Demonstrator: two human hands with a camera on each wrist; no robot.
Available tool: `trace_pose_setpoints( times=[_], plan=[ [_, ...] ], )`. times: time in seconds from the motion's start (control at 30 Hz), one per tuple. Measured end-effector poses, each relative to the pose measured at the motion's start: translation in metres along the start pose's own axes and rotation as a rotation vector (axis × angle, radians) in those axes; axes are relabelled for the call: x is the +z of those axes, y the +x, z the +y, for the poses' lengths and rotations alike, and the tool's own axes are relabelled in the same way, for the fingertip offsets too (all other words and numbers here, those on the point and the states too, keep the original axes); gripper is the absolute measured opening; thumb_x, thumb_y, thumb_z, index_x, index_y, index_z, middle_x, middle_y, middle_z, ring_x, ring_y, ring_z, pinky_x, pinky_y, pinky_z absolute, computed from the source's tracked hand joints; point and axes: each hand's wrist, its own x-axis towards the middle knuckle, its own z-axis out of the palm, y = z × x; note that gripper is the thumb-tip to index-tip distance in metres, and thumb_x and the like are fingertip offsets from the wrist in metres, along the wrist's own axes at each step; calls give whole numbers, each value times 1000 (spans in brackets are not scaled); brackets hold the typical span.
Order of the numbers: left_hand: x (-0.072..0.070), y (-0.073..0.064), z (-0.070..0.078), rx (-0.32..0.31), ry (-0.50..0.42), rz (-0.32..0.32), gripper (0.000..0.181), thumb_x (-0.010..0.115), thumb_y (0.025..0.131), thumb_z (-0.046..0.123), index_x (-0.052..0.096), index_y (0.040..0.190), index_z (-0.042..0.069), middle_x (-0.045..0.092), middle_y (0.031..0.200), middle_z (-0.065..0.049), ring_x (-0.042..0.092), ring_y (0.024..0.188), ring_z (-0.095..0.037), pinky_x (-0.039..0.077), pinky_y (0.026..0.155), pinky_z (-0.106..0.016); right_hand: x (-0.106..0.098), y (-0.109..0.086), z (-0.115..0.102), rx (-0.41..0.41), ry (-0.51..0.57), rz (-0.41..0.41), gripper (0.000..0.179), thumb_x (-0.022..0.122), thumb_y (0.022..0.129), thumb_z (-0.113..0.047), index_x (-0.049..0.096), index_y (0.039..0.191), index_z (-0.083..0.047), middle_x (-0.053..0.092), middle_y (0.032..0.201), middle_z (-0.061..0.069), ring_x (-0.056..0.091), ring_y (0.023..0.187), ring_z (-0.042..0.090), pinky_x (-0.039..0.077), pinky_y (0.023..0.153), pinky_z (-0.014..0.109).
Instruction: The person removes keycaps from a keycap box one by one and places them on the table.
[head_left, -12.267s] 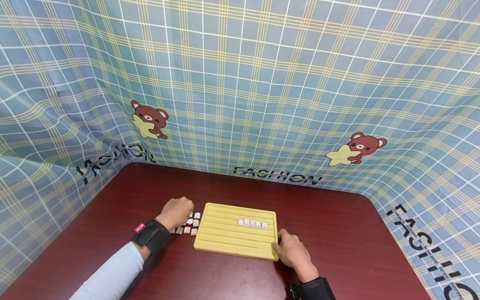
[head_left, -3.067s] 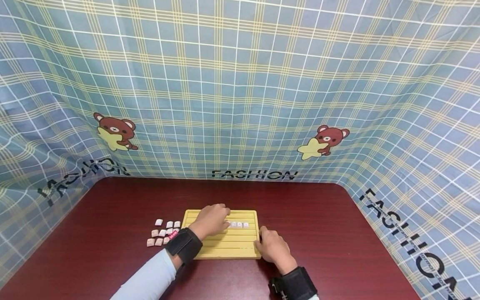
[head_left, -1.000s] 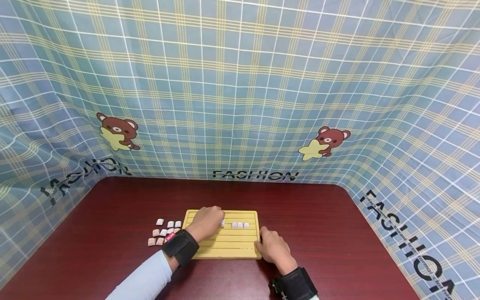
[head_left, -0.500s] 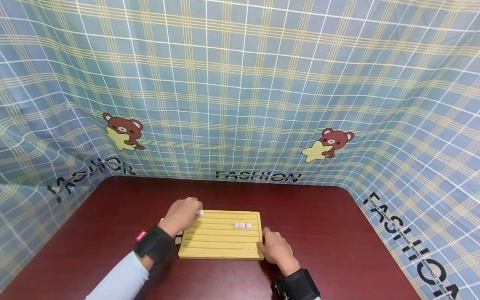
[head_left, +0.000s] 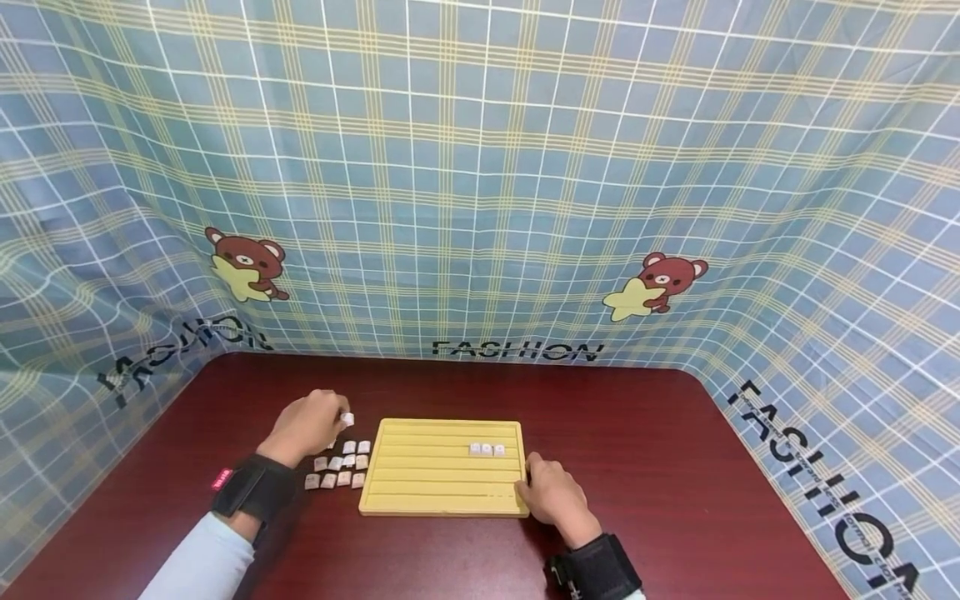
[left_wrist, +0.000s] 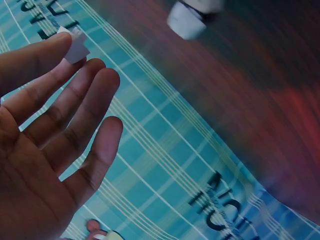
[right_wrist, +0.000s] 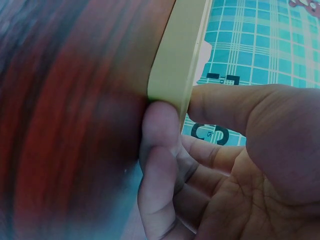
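Note:
My left hand pinches a white keycap between thumb and fingertip, raised off the table left of the yellow ridged tray. The left wrist view shows this keycap at the fingertips, the other fingers loosely extended. Three white keycaps stand side by side in one row toward the tray's right side. My right hand grips the tray's lower right edge. In the right wrist view, thumb and fingers clasp the tray's rim from both faces.
Several loose white and beige keycaps lie in rough rows on the dark red table, just left of the tray. My left hand partly covers this group. A blue plaid cloth walls in the table's back and sides.
The tray row held five keycaps at first and holds three now. Over the last second my left hand carried a keycap from the tray leftward past the loose ones. My right hand stayed on the tray.

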Motion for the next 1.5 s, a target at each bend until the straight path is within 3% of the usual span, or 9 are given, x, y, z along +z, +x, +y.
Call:
trace_pose_setpoints(
  times=[0.23,0.53,0.93,1.27,1.5],
  plan=[
    [4,-5,-26,-75,-30,-34,12,70,88,11,71,98,4,69,93,-13,64,77,-24,49,60,-39,-1,0,-1,5,0,-16,21,66,91,-26,57,103,-11,54,78,4,53,65,19,40,56,37],
    [13,-5,-42,-89,-46,-42,8,69,87,8,70,94,4,69,92,-12,64,74,-23,49,60,-41,0,0,-1,10,3,6,21,67,91,-26,57,102,-12,56,80,4,53,66,19,41,56,37],
    [20,-6,-44,-97,-44,-52,4,70,87,10,67,86,7,66,84,-8,58,68,-19,46,58,-40,1,0,-3,10,1,10,21,68,90,-27,57,100,-12,59,83,5,55,70,19,43,58,39],
    [19,-10,-30,-62,-56,-53,6,72,85,8,70,90,7,65,88,-9,59,74,-20,47,59,-36,-1,-1,-2,-4,3,27,19,67,90,-26,56,97,-12,56,78,4,54,67,18,41,56,38],
    [29,-10,-23,-26,-35,-64,8,73,84,10,71,91,8,62,88,-7,56,71,-17,45,59,-32,-1,-1,-1,-4,-3,28,19,67,90,-26,55,96,-12,56,79,4,54,67,18,42,56,38]
  ],
)
